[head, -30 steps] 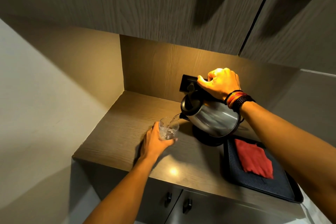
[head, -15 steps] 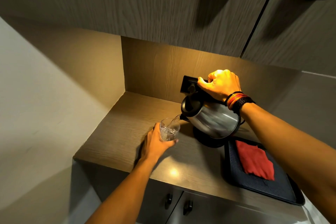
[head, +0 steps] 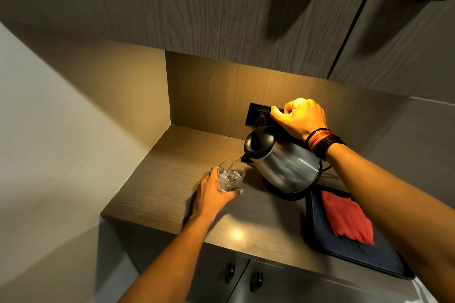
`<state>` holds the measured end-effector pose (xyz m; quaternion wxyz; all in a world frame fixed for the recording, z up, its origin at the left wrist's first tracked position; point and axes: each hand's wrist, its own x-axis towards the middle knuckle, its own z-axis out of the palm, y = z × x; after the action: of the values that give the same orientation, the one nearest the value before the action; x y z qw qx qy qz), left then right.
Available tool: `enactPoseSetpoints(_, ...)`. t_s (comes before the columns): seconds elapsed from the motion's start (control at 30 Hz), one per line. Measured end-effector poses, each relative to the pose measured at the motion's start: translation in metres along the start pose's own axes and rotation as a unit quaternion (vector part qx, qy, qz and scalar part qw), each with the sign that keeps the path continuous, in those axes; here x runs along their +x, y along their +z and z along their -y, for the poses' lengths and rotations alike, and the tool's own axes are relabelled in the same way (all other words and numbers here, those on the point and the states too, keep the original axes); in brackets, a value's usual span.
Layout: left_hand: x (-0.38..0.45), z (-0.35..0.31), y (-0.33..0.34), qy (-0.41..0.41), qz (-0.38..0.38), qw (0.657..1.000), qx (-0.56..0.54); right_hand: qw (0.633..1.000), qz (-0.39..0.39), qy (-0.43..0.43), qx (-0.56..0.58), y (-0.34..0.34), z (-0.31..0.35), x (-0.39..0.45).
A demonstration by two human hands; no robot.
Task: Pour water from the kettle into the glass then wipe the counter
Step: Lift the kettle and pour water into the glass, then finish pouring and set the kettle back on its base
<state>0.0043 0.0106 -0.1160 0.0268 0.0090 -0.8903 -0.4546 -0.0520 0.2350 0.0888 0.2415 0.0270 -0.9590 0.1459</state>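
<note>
Water has risen a little in the glass [head: 231, 179] since the earlier frames, while both hands have barely shifted. At centre frame the left hand [head: 213, 195] wraps the glass on the counter [head: 160, 179]; the right hand [head: 301, 117] grips the handle of the tilted steel kettle [head: 283, 167], a thin stream running from its spout. Pouring looks well under way. Lower right, a red cloth [head: 347, 220] lies on a dark tray [head: 364, 253], untouched.

Silver kettle [head: 288, 167] with black lid; red cloth [head: 346, 220] on dark tray [head: 349, 248]; wood-grain table [head: 167, 179]; orange, red and black wristbands [head: 322, 141].
</note>
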Motion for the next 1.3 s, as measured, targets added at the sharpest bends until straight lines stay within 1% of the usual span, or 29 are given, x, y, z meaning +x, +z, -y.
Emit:
enactPoseSetpoints(0.1,0.0,0.0,-0.001,-0.002,-0.001,1.0,-0.014,0.995,-0.026,0.053,0.077,0.007,-0.008,-0.005)
enactPoseSetpoints(0.2,0.0,-0.001,-0.002,-0.001,-0.001,1.0,-0.008,0.98,-0.048,0.119,0.15,0.016,-0.019,-0.011)
enactPoseSetpoints(0.27,0.0,0.0,-0.005,-0.005,-0.002,1.0,-0.002,0.978,-0.01,0.158,0.134,0.021,-0.031,-0.012)
enactPoseSetpoints(0.3,0.0,0.002,-0.007,-0.005,-0.005,1.0,-0.001,0.975,0.018,0.175,0.136,0.022,-0.037,-0.013)
enactPoseSetpoints(0.33,0.0,0.004,-0.009,-0.004,-0.008,1.0,-0.001,0.968,0.027,0.2,0.151,0.025,-0.045,-0.012)
enactPoseSetpoints(0.4,-0.001,0.009,-0.016,-0.009,-0.013,1.0,0.004,0.952,0.002,0.242,0.19,0.028,-0.056,-0.012)
enactPoseSetpoints(0.47,0.0,0.016,-0.025,-0.014,-0.02,1.0,0.006,0.933,-0.074,0.272,0.223,0.03,-0.065,-0.013)
enactPoseSetpoints(0.53,0.002,0.022,-0.034,-0.023,-0.026,0.999,0.006,0.917,-0.115,0.296,0.243,0.031,-0.073,-0.015)
enactPoseSetpoints(0.63,0.003,0.032,-0.044,-0.039,-0.033,0.999,0.011,0.894,-0.145,0.321,0.276,0.029,-0.088,-0.016)
enactPoseSetpoints(0.77,0.005,0.04,-0.052,-0.045,-0.045,0.998,0.023,0.881,-0.189,0.332,0.279,0.032,-0.112,-0.017)
enactPoseSetpoints(0.93,0.006,0.043,-0.055,-0.043,-0.046,0.998,0.024,0.867,-0.2,0.374,0.263,0.043,-0.133,-0.026)
enactPoseSetpoints(1.13,0.007,0.041,-0.055,-0.042,-0.039,0.998,0.018,0.85,-0.217,0.381,0.293,0.05,-0.139,-0.034)
enactPoseSetpoints(1.3,0.004,0.037,-0.056,-0.046,-0.041,0.998,0.015,0.829,-0.226,0.39,0.332,0.056,-0.141,-0.032)
